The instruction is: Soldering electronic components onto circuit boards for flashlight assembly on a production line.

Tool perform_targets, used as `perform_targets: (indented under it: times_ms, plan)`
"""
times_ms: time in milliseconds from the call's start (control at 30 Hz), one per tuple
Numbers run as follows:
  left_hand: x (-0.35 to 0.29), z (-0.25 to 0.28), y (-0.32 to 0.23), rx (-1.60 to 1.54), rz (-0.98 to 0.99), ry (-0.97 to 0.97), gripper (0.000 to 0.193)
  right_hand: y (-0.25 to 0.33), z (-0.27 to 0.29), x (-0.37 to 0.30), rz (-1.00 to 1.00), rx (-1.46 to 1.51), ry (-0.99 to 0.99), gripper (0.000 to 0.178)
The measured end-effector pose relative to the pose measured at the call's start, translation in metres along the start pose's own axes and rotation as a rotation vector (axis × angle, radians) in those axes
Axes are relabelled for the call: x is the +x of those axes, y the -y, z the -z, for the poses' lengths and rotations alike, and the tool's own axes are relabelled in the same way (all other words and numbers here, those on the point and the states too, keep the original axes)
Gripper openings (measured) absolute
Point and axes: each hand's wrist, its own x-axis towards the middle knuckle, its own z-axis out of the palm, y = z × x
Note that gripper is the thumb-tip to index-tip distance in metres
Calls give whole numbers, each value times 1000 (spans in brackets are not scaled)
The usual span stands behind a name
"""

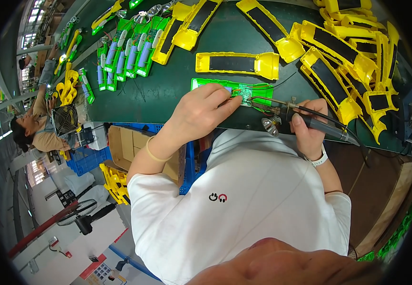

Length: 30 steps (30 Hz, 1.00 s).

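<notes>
A green flashlight half-shell [264,101] with a small circuit board [245,94] and thin coloured wires lies on the bench before me. My left hand [205,110] rests over its left part, thumb and fingers pinched by the board; what they hold is hidden. In my right hand [309,124] is a soldering iron [328,129] with a thin metal feed tube, its tip end pointing left toward the board. A shiny round reflector [270,127] hangs at the bench edge below the shell. Just beyond lies a yellow half-shell [265,66] with a dark inner panel.
Green shells with purple battery cells [145,54] stand grouped at the far left. Several yellow shells [332,45] pile up at the right. The green bench top [168,102] ends before my body. A cardboard box [129,145], a small fan [65,119] and a co-worker [44,135] are left.
</notes>
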Motion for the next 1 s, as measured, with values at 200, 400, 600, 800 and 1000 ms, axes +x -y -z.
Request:
perform_targets:
  times_ms: [200, 400, 600, 800, 1000]
  plan:
    - [-1, -1, -1, 26, -10, 14, 24, 1, 0, -1, -15, 25, -52, 24]
    - [-3, -3, -2, 41, -25, 29, 25, 13, 5, 1, 51, 231, -267, 26]
    - [30, -11, -19, -126, 227, -105, 42, 20, 14, 23, 228, 228, -282, 28]
    - [40, -40, -14, -438, 395, -288, 20, 28, 1, 63, 322, 262, -249, 22]
    - [34, -48, -10, -262, 362, -195, 16, 20, -25, 88, 136, 108, -58, 21]
